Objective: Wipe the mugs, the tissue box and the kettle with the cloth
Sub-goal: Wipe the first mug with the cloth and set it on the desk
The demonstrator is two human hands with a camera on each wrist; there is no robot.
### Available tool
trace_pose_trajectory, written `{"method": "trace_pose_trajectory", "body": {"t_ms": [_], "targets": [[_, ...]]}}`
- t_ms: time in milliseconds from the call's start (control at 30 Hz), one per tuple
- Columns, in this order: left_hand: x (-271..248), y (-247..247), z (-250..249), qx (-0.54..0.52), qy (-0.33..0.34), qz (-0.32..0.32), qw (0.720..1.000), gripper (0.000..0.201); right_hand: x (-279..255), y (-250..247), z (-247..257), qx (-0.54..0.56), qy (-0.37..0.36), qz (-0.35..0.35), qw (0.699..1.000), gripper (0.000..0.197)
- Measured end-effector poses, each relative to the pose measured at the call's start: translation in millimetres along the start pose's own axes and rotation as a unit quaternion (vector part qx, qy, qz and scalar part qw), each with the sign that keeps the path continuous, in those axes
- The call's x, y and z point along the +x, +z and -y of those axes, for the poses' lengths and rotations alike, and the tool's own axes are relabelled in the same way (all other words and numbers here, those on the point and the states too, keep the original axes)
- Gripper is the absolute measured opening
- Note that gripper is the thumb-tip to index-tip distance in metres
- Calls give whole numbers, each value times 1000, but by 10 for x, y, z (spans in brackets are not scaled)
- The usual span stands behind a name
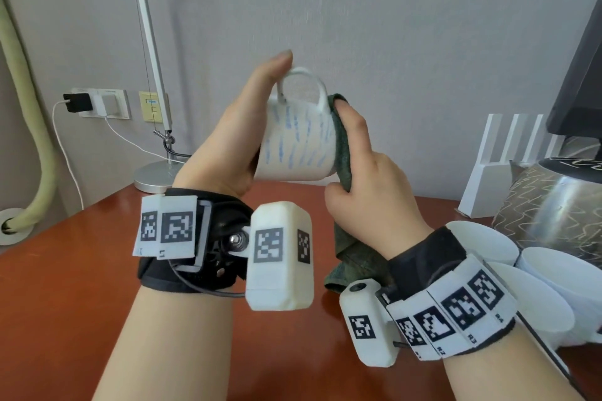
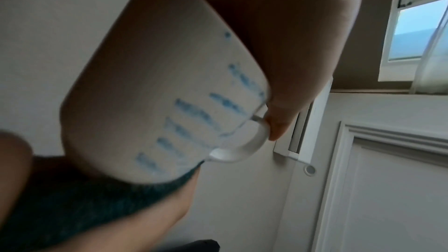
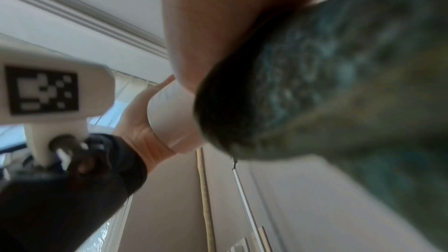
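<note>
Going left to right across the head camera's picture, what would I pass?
Green hose → wall socket → lamp → left hand → mug → cloth → right hand → white rack → kettle.

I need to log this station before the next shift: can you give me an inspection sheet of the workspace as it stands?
Surface: reddish-brown wooden table, glossy.
Job's things: white mug with blue dashes held tilted in the air; green cloth pressed against its base end; steel kettle at right; tissue box not identified.
Clutter: white cups behind the right wrist; white slotted rack.
Hands: left hand grips the mug; right hand grips the cloth.
Cables: white charger lead from the wall socket; lamp cord.
Surroundings: grey wall, desk lamp, padded pipe at left.
</note>
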State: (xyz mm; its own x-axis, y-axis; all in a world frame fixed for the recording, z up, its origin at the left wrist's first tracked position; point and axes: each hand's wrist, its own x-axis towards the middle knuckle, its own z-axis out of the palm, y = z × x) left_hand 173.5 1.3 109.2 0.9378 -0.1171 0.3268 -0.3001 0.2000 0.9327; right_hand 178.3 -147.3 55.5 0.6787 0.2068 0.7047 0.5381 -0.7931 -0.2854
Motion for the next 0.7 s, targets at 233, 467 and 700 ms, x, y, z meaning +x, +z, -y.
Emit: {"method": "trace_pose_trajectory", "body": {"t_ms": [233, 467, 700], "targets": [[-25, 61, -96, 39, 15, -7, 999, 36, 58, -139, 2, 105, 12, 74, 992, 71], [12, -51, 34, -65, -28, -16, 997, 44, 15, -100, 102, -82, -4, 47, 996, 75], [54, -42, 40, -257, -24, -10, 966, 69, -72, 241, 235, -115, -6, -29, 993, 94]]}}
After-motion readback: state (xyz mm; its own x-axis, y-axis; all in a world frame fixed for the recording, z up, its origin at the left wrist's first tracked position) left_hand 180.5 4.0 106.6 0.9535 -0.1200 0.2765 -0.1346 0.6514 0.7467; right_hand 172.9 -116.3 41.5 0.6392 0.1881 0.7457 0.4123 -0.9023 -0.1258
